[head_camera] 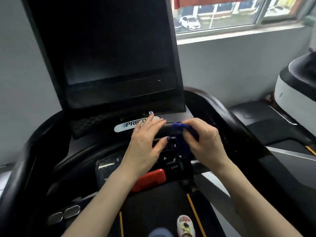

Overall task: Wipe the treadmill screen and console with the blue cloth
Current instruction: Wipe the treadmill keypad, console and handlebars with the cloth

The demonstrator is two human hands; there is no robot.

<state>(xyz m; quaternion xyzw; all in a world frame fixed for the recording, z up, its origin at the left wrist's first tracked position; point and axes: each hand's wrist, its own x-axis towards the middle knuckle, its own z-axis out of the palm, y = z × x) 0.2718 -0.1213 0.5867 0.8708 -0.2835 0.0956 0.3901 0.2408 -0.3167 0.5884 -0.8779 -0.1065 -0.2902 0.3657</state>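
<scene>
The treadmill's dark screen point(109, 48) stands tall ahead of me, switched off. Below it lies the black console point(102, 127) with a white brand label and a keypad. My right hand point(203, 142) hovers over the keypad and grips the bunched blue cloth point(183, 139), which hangs down from its fingers. My left hand point(145, 146) is held flat beside it, fingers straight and pointing toward the label, holding nothing. The two hands are close together, a small gap between them.
A red stop button point(150, 180) and a START key point(174, 167) sit on the console's near edge. Black handrails point(227, 120) curve round both sides. A second machine point(294, 89) stands to the right under a window. My shoe point(185, 225) rests on the belt.
</scene>
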